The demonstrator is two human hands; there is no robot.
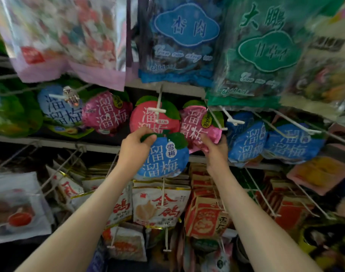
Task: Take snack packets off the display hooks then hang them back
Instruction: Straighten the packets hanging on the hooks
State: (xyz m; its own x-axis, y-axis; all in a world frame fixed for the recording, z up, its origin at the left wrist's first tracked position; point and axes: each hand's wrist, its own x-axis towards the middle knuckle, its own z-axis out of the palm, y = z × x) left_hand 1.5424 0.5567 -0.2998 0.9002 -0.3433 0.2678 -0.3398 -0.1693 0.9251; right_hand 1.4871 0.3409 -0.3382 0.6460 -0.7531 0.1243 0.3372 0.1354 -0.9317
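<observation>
My left hand (137,143) grips the top left edge of a round blue snack packet (165,160) with green leaves, held free in front of the rack. My right hand (214,149) pinches the lower edge of a pink packet (197,122) that hangs on a white hook (216,119). Behind the blue packet hangs a red packet (148,118) on another white hook (158,109). More blue packets (246,140) hang to the right of my right hand.
Large bags, pink (69,36), blue (179,40) and green (261,52), hang low above the row. Left are a blue packet (60,107) and a magenta one (107,112). Below, white wire hooks (164,195) stick out with white-and-red packets (159,209) and orange boxes (205,216).
</observation>
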